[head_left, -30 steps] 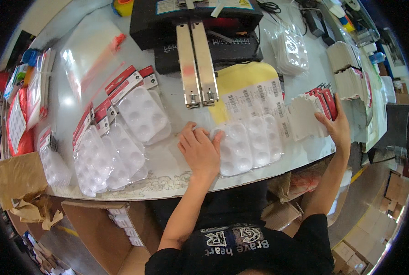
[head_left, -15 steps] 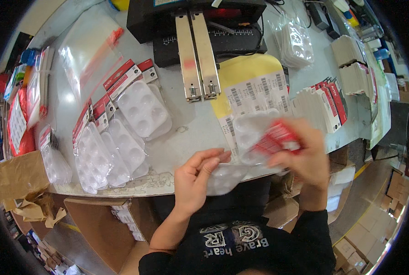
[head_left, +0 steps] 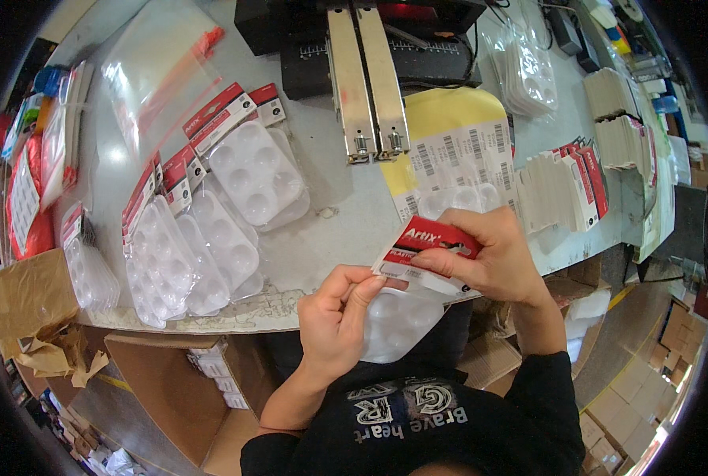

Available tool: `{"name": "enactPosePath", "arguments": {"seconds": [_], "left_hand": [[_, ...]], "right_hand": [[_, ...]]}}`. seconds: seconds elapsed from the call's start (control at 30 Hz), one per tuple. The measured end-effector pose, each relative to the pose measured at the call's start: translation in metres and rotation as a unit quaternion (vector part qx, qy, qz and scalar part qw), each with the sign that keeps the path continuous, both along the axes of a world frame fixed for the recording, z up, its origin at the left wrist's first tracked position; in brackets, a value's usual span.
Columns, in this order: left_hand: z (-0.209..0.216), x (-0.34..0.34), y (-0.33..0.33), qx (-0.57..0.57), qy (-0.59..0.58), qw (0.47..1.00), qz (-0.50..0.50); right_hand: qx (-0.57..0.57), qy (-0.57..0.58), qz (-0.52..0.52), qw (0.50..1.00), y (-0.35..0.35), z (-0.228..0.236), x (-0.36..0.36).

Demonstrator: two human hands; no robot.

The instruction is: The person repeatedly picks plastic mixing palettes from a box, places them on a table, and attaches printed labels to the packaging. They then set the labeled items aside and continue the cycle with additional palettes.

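Near the table's front edge, my left hand (head_left: 334, 321) pinches the upper left edge of a clear-bagged white paint palette (head_left: 401, 321) with round wells. My right hand (head_left: 497, 258) grips a red and white header card (head_left: 425, 242), thumb on its front. The card sits over the top of the palette's bag; whether it is fastened there I cannot tell. Just beyond the card, another white palette (head_left: 465, 198) lies on sheets of barcode labels (head_left: 461, 155). To the left lie several bagged palettes (head_left: 259, 174) with red and white cards along their tops.
A black machine with two metal arms (head_left: 370, 87) stands at the back. Right of the labels is a row of header cards (head_left: 560, 186); behind it, a stack of bagged palettes (head_left: 522, 71). Clear plastic bags (head_left: 156, 63) lie back left. Open cardboard boxes (head_left: 172, 389) stand below the table edge.
My right hand has brought the card left and down onto the top of the palette's bag. My left hand keeps its hold, and the palette now hangs a little lower. The whole view has shifted slightly.
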State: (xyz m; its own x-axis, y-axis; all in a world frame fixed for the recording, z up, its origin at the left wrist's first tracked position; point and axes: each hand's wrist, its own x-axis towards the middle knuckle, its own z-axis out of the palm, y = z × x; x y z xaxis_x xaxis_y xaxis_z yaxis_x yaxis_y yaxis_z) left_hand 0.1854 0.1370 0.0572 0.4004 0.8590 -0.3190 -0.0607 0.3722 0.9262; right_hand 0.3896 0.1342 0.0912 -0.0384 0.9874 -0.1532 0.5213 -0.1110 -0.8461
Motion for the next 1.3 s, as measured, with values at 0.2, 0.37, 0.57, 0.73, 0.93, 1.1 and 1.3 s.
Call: {"name": "enactPosePath", "arguments": {"seconds": [0.2,0.37,0.57,0.73,0.93,1.1,1.3], "left_hand": [[0.002,-0.002,-0.003,0.027,0.085,0.996,-0.017],[-0.009,0.001,-0.004,0.100,0.118,0.985,0.077],[-0.027,0.001,0.007,0.078,0.067,0.978,0.180],[-0.029,0.000,0.007,0.080,0.077,0.975,0.191],[-0.023,0.004,0.017,0.112,0.163,0.970,0.139],[-0.041,0.028,0.063,0.139,0.224,0.957,0.119],[-0.061,0.033,0.080,0.177,0.195,0.953,0.151]], "right_hand": [[0.024,-0.022,0.078,0.996,0.003,0.001,0.003],[0.053,0.002,-0.022,0.998,0.000,-0.004,0.013],[-0.172,0.217,-0.060,0.959,-0.012,-0.018,0.020],[-0.163,0.302,-0.077,0.936,-0.021,-0.032,0.017],[-0.165,0.348,-0.161,0.909,-0.019,-0.046,-0.005],[-0.049,0.363,-0.302,0.880,0.025,-0.073,-0.023],[0.012,0.368,-0.300,0.880,0.036,-0.099,-0.021]]}}
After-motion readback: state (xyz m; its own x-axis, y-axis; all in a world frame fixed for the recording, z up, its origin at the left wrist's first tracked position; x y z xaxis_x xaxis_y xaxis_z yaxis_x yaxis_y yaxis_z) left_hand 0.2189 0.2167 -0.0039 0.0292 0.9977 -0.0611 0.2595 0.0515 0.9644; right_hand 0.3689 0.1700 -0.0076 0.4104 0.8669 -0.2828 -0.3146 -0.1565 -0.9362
